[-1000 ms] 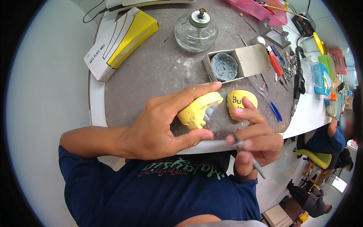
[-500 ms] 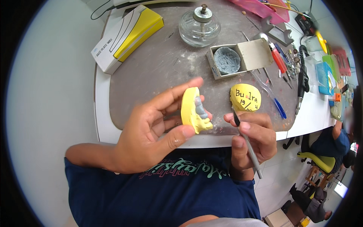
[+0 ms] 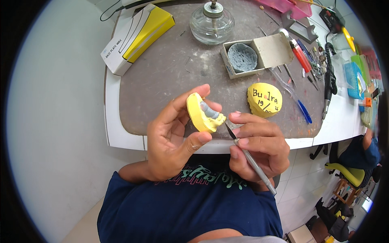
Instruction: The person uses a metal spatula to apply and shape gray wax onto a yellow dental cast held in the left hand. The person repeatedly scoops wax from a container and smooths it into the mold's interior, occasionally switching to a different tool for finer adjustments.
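A yellow dental cast (image 3: 196, 115) with a grey wax section (image 3: 209, 110) over some of its teeth is gripped in my left hand (image 3: 168, 139), thumb at its lower edge and fingers behind it. My right hand (image 3: 263, 148) holds a slim metal craft knife (image 3: 256, 165) like a pen, its dark blade pointing up and left. The blade tip is close to the cast's near teeth; whether it touches them I cannot tell. Beyond my right hand, a second yellow cast (image 3: 264, 100) with handwriting on its base lies on the bench mat.
On the grey mat (image 3: 162, 81) stand a glass spirit burner (image 3: 212, 26), an open box (image 3: 233, 73) holding a round block of grey wax (image 3: 242, 57), and a white-yellow carton (image 3: 135, 38). At right lie a blue-capped pen (image 3: 304, 111), a red lighter (image 3: 300, 56), a corded handpiece (image 3: 326, 105) and several tools.
My right hand has moved left with the knife, bringing its blade up to the cast. The cast has tilted in my left hand. The whole view has shifted slightly.
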